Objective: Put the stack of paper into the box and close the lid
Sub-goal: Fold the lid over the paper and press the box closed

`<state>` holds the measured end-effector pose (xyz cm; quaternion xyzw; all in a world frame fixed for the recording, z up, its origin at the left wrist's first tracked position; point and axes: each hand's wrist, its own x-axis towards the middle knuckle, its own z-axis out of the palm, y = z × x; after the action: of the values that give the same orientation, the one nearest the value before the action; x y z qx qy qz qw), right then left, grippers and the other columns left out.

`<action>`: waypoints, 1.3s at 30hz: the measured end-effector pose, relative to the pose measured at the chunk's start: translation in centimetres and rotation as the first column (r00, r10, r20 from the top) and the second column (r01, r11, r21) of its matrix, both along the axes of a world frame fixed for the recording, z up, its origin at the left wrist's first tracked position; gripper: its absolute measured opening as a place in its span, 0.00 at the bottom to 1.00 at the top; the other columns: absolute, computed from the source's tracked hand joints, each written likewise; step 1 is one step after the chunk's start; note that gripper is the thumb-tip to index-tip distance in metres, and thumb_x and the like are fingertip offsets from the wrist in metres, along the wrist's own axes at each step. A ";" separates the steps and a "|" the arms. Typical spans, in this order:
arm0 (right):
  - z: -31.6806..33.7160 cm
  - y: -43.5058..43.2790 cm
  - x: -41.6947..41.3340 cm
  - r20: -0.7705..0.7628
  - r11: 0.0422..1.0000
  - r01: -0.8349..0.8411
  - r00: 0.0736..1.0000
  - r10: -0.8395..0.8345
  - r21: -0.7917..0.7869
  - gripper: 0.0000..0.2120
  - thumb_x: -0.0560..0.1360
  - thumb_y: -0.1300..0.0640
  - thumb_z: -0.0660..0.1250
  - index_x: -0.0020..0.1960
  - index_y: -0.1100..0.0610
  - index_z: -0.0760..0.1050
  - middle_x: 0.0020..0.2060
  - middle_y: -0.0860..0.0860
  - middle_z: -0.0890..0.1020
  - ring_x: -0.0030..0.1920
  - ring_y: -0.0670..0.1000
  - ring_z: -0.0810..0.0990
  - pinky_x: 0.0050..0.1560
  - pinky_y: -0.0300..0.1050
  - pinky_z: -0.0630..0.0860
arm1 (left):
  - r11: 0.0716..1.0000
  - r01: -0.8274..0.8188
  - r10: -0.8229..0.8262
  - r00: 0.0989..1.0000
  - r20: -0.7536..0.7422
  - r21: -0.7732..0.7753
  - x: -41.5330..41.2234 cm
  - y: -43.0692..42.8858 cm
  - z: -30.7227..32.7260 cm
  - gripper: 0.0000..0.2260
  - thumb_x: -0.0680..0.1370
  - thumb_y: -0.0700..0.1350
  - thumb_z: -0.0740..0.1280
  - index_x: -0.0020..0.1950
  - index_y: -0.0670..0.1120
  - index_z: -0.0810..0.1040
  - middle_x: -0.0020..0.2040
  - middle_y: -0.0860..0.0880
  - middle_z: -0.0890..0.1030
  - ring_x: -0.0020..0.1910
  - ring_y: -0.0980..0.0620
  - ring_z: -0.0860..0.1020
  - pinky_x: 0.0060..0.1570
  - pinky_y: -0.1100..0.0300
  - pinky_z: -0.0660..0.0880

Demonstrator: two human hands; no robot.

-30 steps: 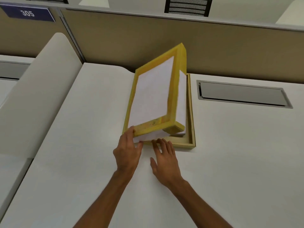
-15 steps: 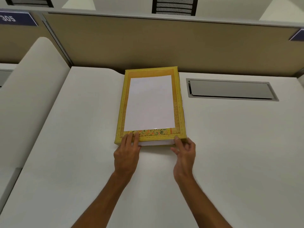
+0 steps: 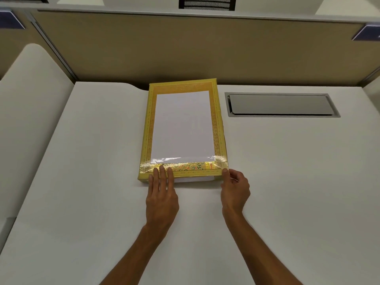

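No brand or readable writing shows anywhere; the two dark blue signs [image 3: 11, 19] on the partition's upper corners are cut off at the frame edges and cannot be read. The yellow box [image 3: 184, 130] lies flat on the white desk [image 3: 82, 182], its far end against the tan partition [image 3: 185, 48], with the lid [image 3: 217, 128] lowered over it. The lid has a gold patterned border, a floral band along the near edge, and a large white panel in the middle with a glossy sheen. At the near end a white strip of the paper stack [image 3: 193, 179] shows under the lid's rim, so the lid seems not fully seated there. The left hand [image 3: 162, 194] lies with its fingers straight and together, pressing flat on the lid's near left edge, its grip closed on nothing. The right hand [image 3: 234, 188] pinches the near right corner of the lid between thumb and curled fingers. A grey recessed cable hatch [image 3: 281, 104] sits in the desk just right of the box.
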<state>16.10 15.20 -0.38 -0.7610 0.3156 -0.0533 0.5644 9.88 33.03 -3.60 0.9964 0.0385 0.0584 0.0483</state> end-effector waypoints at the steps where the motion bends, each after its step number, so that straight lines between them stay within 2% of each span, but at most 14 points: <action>1: 0.0 0.0 0.0 0.000 1.000 -0.009 1.000 0.009 -0.014 0.10 0.79 0.54 0.70 0.56 0.59 0.82 0.50 0.56 0.84 0.47 0.57 0.85 0.51 0.53 0.83 | 1.000 -0.003 0.003 1.000 -0.002 -0.010 0.0 -0.1 0.0 0.27 0.74 0.38 0.68 0.73 0.33 0.70 0.72 0.31 0.71 0.72 0.31 0.69 0.68 0.35 0.70; 4: 0.0 0.0 0.4 -0.012 0.999 -0.010 1.000 0.010 -0.036 0.08 0.79 0.55 0.70 0.54 0.59 0.82 0.47 0.54 0.85 0.44 0.54 0.84 0.46 0.44 0.80 | 0.999 -0.005 0.005 1.000 -0.002 -0.042 0.1 -0.1 0.3 0.30 0.72 0.38 0.73 0.73 0.33 0.71 0.72 0.31 0.71 0.72 0.31 0.70 0.68 0.35 0.70; 9: -0.1 -0.5 1.5 -0.082 0.998 -0.003 0.997 -0.002 -0.059 0.06 0.79 0.58 0.69 0.53 0.60 0.80 0.42 0.51 0.82 0.41 0.49 0.79 0.35 0.30 0.69 | 0.997 -0.013 0.012 1.000 -0.024 -0.082 0.3 -0.5 1.0 0.33 0.69 0.40 0.77 0.72 0.33 0.72 0.71 0.31 0.73 0.70 0.31 0.71 0.65 0.34 0.71; 11: -0.2 -0.7 1.9 -0.104 0.997 -0.029 0.994 0.022 -0.069 0.05 0.79 0.59 0.68 0.52 0.60 0.79 0.43 0.52 0.82 0.42 0.50 0.79 0.35 0.32 0.69 | 0.997 -0.014 0.012 1.000 -0.027 -0.080 0.4 -0.6 1.1 0.33 0.69 0.41 0.78 0.71 0.33 0.72 0.70 0.31 0.73 0.70 0.30 0.72 0.65 0.33 0.72; 14: -0.7 -0.7 2.2 -0.141 0.992 -0.083 0.988 0.068 -0.099 0.04 0.80 0.60 0.67 0.53 0.60 0.78 0.46 0.55 0.82 0.46 0.54 0.80 0.43 0.41 0.72 | 0.997 -0.011 0.009 1.000 -0.025 -0.075 0.3 -0.6 1.3 0.34 0.68 0.42 0.78 0.71 0.33 0.73 0.70 0.31 0.74 0.69 0.31 0.73 0.64 0.33 0.72; 18: -1.3 -0.9 2.2 -0.177 0.971 -0.159 0.976 0.127 -0.179 0.09 0.81 0.59 0.67 0.56 0.63 0.80 0.52 0.59 0.83 0.47 0.54 0.80 0.45 0.43 0.75 | 0.998 -0.004 0.001 0.999 -0.051 -0.060 0.4 -0.4 1.7 0.33 0.69 0.45 0.79 0.70 0.35 0.75 0.70 0.33 0.75 0.69 0.31 0.73 0.64 0.35 0.72; 21: -1.6 -1.2 1.9 -0.218 0.932 -0.253 0.956 0.198 -0.260 0.12 0.81 0.57 0.67 0.61 0.62 0.78 0.58 0.60 0.80 0.58 0.58 0.79 0.53 0.48 0.78 | 0.993 -0.032 0.025 0.997 -0.068 -0.112 0.5 0.2 1.7 0.30 0.70 0.48 0.78 0.69 0.37 0.77 0.68 0.34 0.77 0.67 0.31 0.75 0.63 0.35 0.71; 23: -1.4 -1.3 1.9 -0.160 0.902 -0.289 0.955 0.249 -0.320 0.16 0.80 0.57 0.68 0.66 0.61 0.75 0.63 0.59 0.76 0.64 0.59 0.75 0.60 0.51 0.76 | 0.979 -0.035 0.035 0.999 -0.004 -0.201 1.2 1.2 1.5 0.24 0.73 0.51 0.73 0.65 0.39 0.81 0.65 0.36 0.80 0.64 0.32 0.78 0.62 0.37 0.74; 25: -0.8 -1.1 3.1 -0.054 0.846 -0.346 0.933 0.356 -0.405 0.20 0.80 0.57 0.68 0.70 0.61 0.72 0.67 0.60 0.74 0.68 0.59 0.72 0.65 0.53 0.72 | 0.959 -0.013 0.031 0.998 0.058 -0.283 2.9 2.7 1.7 0.21 0.77 0.54 0.65 0.63 0.41 0.82 0.64 0.39 0.81 0.64 0.36 0.78 0.62 0.41 0.73; 27: 0.0 -0.7 5.8 -0.019 0.729 -0.461 0.851 0.525 -0.506 0.21 0.81 0.56 0.65 0.72 0.62 0.70 0.71 0.60 0.71 0.71 0.60 0.68 0.70 0.56 0.68 | 0.963 -0.001 0.019 0.998 0.066 -0.271 5.9 4.6 2.0 0.24 0.78 0.56 0.62 0.67 0.42 0.79 0.69 0.40 0.77 0.70 0.39 0.73 0.67 0.44 0.69; 31: 1.4 0.7 13.7 -0.167 0.425 -0.684 0.621 0.766 -0.592 0.26 0.84 0.50 0.58 0.79 0.60 0.61 0.79 0.58 0.60 0.79 0.58 0.58 0.75 0.56 0.60 | 0.958 -0.062 0.027 0.992 -0.126 -0.280 13.7 8.4 2.8 0.31 0.82 0.59 0.60 0.81 0.43 0.60 0.82 0.41 0.57 0.81 0.42 0.54 0.77 0.44 0.55; 34: 1.6 1.5 18.5 -0.302 0.254 -0.755 0.512 0.804 -0.604 0.28 0.85 0.48 0.55 0.80 0.60 0.56 0.81 0.57 0.54 0.81 0.58 0.53 0.77 0.56 0.58 | 0.957 -0.091 0.011 0.961 -0.277 -0.276 18.5 10.4 3.5 0.36 0.82 0.61 0.57 0.83 0.43 0.50 0.83 0.43 0.49 0.82 0.43 0.47 0.78 0.44 0.51; 36: 1.6 1.9 20.7 -0.351 0.218 -0.764 0.504 0.789 -0.607 0.27 0.85 0.48 0.55 0.79 0.61 0.57 0.81 0.57 0.55 0.80 0.58 0.54 0.76 0.57 0.60 | 0.961 -0.095 0.002 0.942 -0.335 -0.260 20.5 11.1 4.1 0.36 0.82 0.61 0.57 0.83 0.43 0.49 0.83 0.44 0.47 0.82 0.43 0.46 0.78 0.45 0.52; 39: 1.3 2.2 22.6 -0.377 0.254 -0.775 0.531 0.759 -0.579 0.25 0.85 0.48 0.55 0.76 0.62 0.63 0.78 0.57 0.63 0.77 0.58 0.62 0.73 0.57 0.67 | 0.955 -0.123 0.005 0.917 -0.400 -0.270 21.9 11.5 4.2 0.35 0.83 0.61 0.56 0.83 0.43 0.49 0.84 0.46 0.48 0.82 0.44 0.49 0.77 0.46 0.54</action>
<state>38.66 17.42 0.94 -0.9659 -0.1322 0.1219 0.1863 31.80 44.56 0.56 0.9678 0.0885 -0.1482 0.1831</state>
